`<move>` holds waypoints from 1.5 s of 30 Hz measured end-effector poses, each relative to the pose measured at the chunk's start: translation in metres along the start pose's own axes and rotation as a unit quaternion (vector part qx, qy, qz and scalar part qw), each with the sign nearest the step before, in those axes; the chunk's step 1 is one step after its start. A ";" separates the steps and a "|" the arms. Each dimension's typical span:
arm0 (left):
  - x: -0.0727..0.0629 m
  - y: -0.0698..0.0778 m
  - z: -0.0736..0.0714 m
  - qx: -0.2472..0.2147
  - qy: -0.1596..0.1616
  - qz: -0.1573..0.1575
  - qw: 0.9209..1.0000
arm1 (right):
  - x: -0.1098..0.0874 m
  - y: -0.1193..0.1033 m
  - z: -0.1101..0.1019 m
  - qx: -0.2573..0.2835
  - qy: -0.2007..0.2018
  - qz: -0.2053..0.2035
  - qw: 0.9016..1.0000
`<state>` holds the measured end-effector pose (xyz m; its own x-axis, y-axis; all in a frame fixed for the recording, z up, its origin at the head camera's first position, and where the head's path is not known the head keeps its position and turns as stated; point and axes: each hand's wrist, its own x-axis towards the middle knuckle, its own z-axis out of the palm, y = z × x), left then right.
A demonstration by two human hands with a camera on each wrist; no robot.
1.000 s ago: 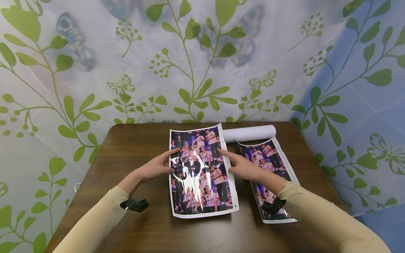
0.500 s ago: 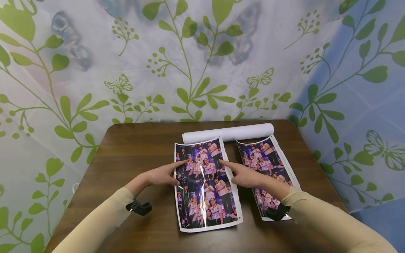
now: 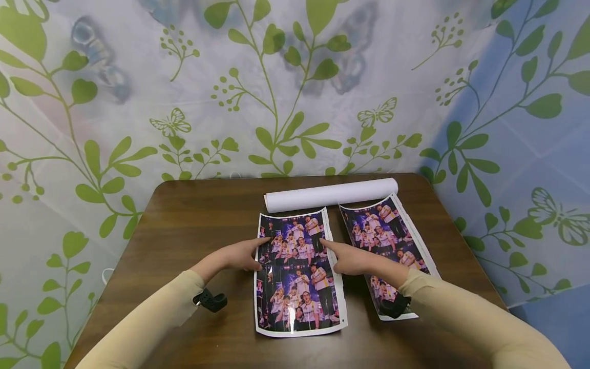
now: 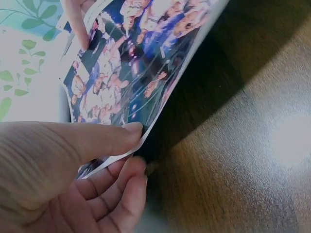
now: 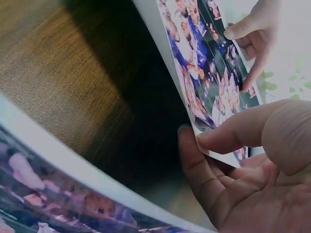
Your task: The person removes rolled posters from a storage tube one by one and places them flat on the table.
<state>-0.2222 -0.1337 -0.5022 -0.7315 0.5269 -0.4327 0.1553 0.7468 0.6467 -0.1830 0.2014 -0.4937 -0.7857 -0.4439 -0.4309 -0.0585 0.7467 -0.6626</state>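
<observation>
A glossy photo print (image 3: 295,292) with a white border shows the same group picture twice, one above the other. My left hand (image 3: 241,254) pinches its left edge, thumb on the printed face and curled fingers behind, as the left wrist view shows. On the opposite edge my right hand (image 3: 352,256) pinches the sheet the same way; in the right wrist view the thumb (image 5: 228,133) lies on top with fingers underneath. The sheet is raised off the table in both wrist views, with a dark shadow below it. A second, similar print (image 3: 378,230) lies to the right, partly hidden under my right forearm.
A white paper roll (image 3: 329,196) lies across the back of the brown wooden table (image 3: 184,215), just behind the prints. A leaf-patterned curtain (image 3: 193,92) hangs behind the table. A black wrist strap (image 3: 211,300) is on the left sleeve.
Both hands have brought the print down and toward me, and slightly right, uncovering the left part of the white roll. The glare on its surface has shrunk. Both hands keep their hold.
</observation>
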 end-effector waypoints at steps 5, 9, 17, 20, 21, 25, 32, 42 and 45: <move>0.002 0.000 0.002 0.065 0.024 -0.017 0.997 | 0.004 -0.004 0.000 0.012 -0.010 0.026 1.000; 0.004 0.002 0.002 0.105 0.030 -0.028 0.994 | 0.008 -0.007 0.002 0.003 -0.013 0.052 0.999; 0.004 0.010 0.000 0.168 0.034 -0.056 0.984 | 0.015 -0.010 0.009 -0.043 -0.014 0.078 0.996; 0.005 0.013 0.000 0.183 0.033 -0.060 0.981 | 0.018 -0.013 0.013 -0.067 -0.016 0.082 0.994; 0.005 0.014 -0.001 0.186 0.032 -0.062 0.980 | 0.019 -0.014 0.014 -0.076 -0.016 0.083 0.994; 0.006 0.015 -0.001 0.186 0.033 -0.069 0.980 | 0.022 -0.017 0.015 -0.102 -0.014 0.088 0.991; 0.008 0.014 0.000 0.179 0.037 -0.077 0.980 | 0.023 -0.019 0.012 -0.146 -0.020 0.094 0.985; 0.009 0.012 -0.001 0.193 0.044 -0.073 0.978 | 0.023 -0.021 0.009 -0.229 -0.006 0.094 0.969; 0.008 0.011 -0.002 0.203 0.044 -0.070 0.976 | 0.023 -0.023 0.009 -0.274 0.001 0.089 0.958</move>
<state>-0.2271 -0.1218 -0.4972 -0.8160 0.3846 -0.4315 0.2874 0.9176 0.2745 -0.1947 0.1697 -0.4943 -0.8138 -0.2854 -0.5062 -0.2380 0.9584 -0.1577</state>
